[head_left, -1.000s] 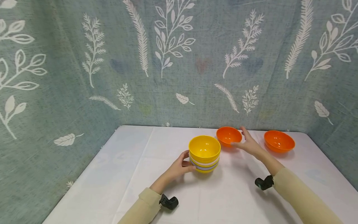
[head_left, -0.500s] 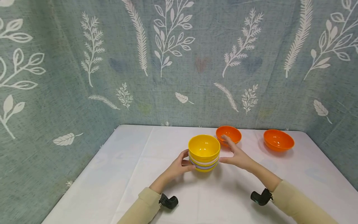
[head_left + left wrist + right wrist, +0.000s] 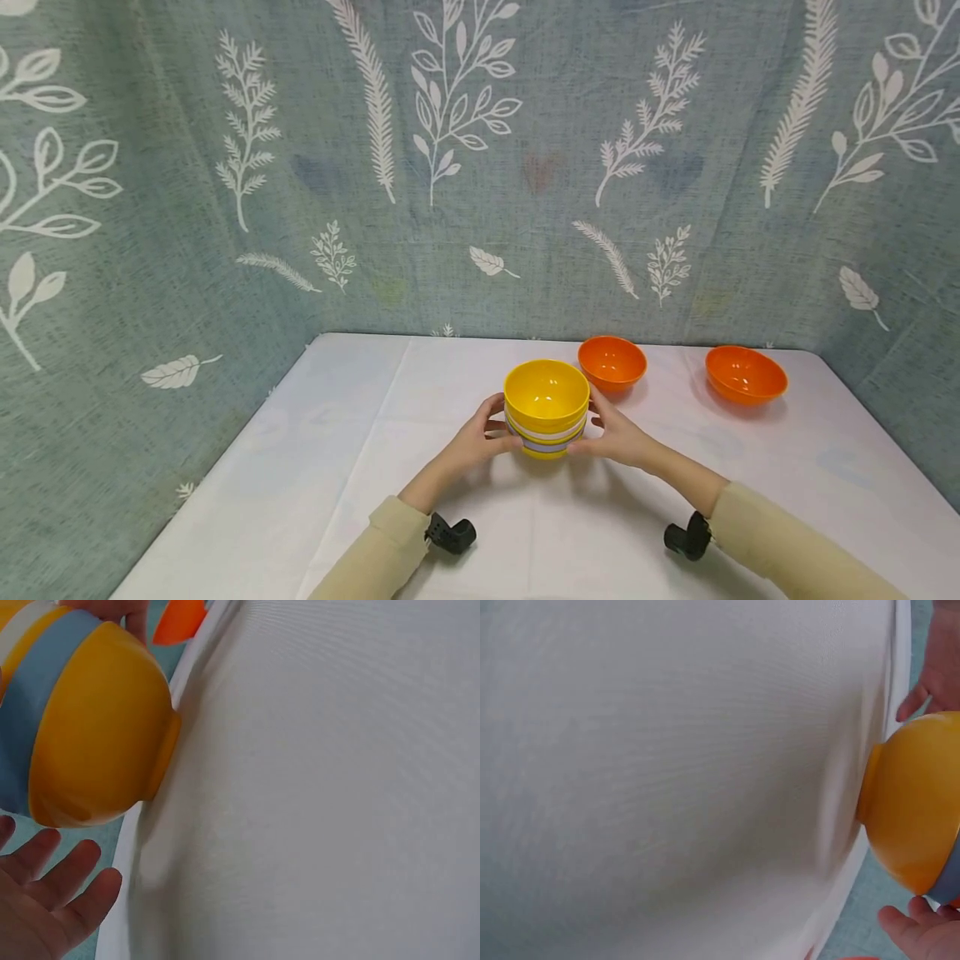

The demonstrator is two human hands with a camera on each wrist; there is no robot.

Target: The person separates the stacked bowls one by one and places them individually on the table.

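A stack of bowls stands on the white-covered table, yellow at top and bottom with white and grey-blue bands between. My left hand holds the stack's left side, thumb in front and fingers toward the back. From the right, my right hand grips the same stack, its thumb near the front. In the left wrist view, some spread left fingers lie just off the bottom yellow bowl. The right wrist view shows right fingertips at the grey-blue band. Behind the stack, most fingers are hidden.
An orange bowl sits close behind the stack to the right. Another orange bowl stands farther right near the table's back edge. A grey-green leaf-patterned curtain hangs behind the table and along its sides.
My right hand has come left from beside the nearer orange bowl to the right side of the stack and now grips it. My left hand and the bowls have stayed in place.
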